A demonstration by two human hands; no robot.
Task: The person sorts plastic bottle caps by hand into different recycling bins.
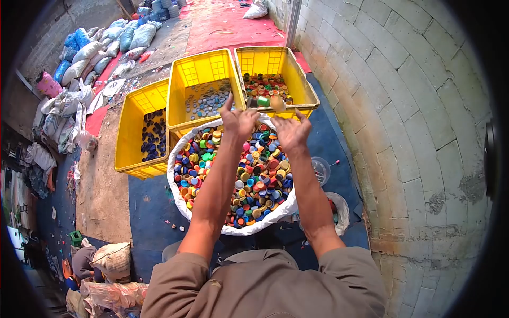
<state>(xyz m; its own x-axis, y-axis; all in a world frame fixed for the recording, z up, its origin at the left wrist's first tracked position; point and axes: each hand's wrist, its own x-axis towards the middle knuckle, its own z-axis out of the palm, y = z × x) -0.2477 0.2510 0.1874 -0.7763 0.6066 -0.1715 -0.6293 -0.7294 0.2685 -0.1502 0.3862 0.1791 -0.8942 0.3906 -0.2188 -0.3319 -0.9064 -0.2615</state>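
Sorting step: left hand (238,119) and right hand (290,130) are hovering open-fingered, holding nothing, over the sack's (233,229) far edge. Two caps (263,100), blurred, are seemingly flying toward the right crate (313,95). The next pick is calling for a reach down into the sack.

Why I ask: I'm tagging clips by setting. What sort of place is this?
Probably an open-air plastic recycling or sorting yard. A white sack brims with mixed bottle caps, yellow crates behind it hold caps separated by colour, and stuffed sacks are piled farther off.
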